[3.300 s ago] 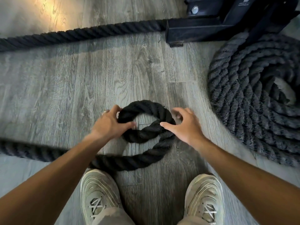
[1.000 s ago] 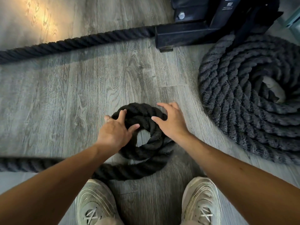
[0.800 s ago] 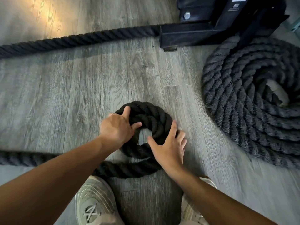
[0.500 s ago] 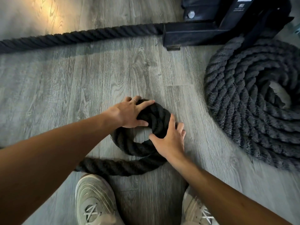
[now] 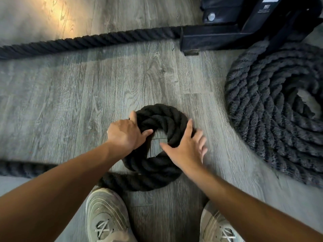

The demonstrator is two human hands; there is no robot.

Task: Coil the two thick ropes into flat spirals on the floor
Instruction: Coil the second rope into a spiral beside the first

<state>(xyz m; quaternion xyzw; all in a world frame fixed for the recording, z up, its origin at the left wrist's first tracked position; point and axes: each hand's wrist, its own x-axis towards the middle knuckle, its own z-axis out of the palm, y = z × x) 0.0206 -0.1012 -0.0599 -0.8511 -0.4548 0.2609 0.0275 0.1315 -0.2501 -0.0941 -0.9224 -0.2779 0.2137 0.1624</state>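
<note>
Second rope (image 5: 162, 123), mid-frame: our left hand (image 5: 125, 133) clamps the coil, right hand (image 5: 187, 149) presses flat, fingers apart. Next: feed more rope round.

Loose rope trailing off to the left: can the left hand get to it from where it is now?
Probably yes. The left hand grips the small coil's left side, and the loose rope lies on bare floor beside that forearm, with nothing between them. It would have to let go of the coil first.
</note>
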